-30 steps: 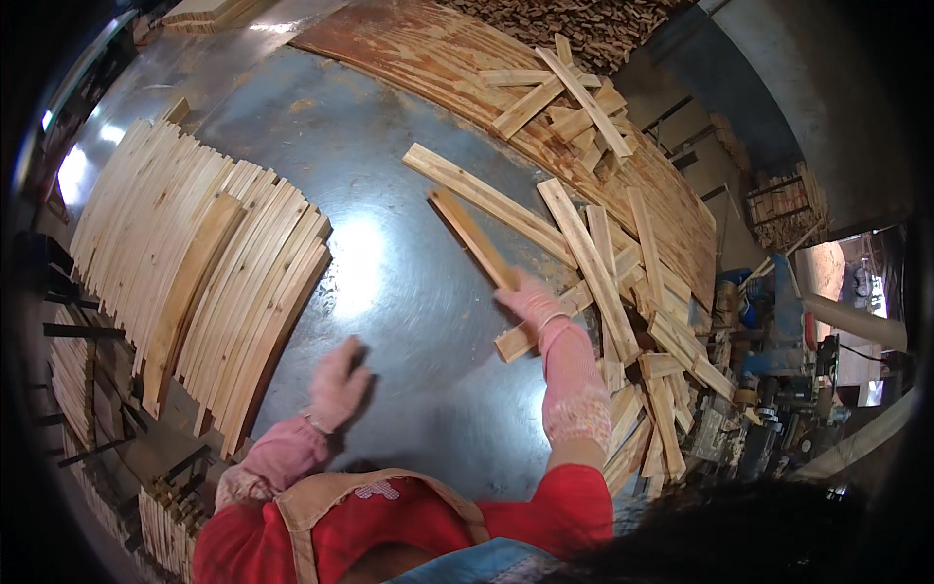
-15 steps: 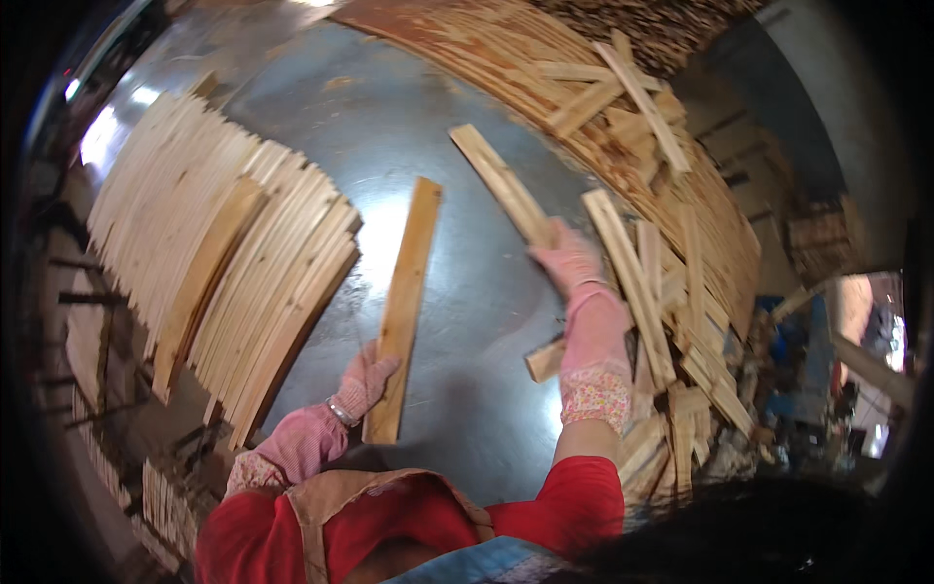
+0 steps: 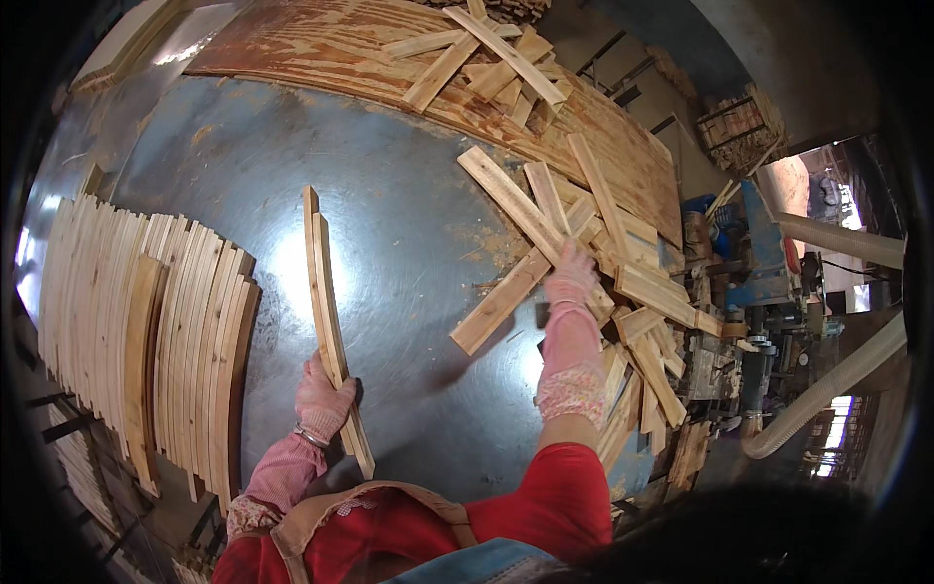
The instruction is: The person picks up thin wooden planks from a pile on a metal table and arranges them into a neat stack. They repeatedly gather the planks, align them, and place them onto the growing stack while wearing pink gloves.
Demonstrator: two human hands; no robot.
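My left hand (image 3: 326,397), in a pink glove, is closed around two long wooden strips (image 3: 326,282) placed together, their far ends slightly offset. They stand tilted over the grey metal tabletop (image 3: 409,389). Over the loose pile on the right, my gloved right hand (image 3: 571,276) is closed on a wooden strip (image 3: 511,200) that slants away to the far left. Beneath that strip a shorter board (image 3: 501,302) crosses it on the tabletop. My right fingertips are partly hidden, so how far they wrap round the wood is unclear.
Many strips stand in a close row (image 3: 146,331) at the left, a darker board (image 3: 144,360) jutting from it. A plywood sheet (image 3: 311,44) bearing scattered strips (image 3: 506,68) lies along the far side. Machinery (image 3: 764,321) and a ribbed hose (image 3: 827,389) are at the right.
The view has swung right. Two strips now show in my left hand, where one was visible. My right hand has brought its strip onto the pile, where more crossed pieces show.
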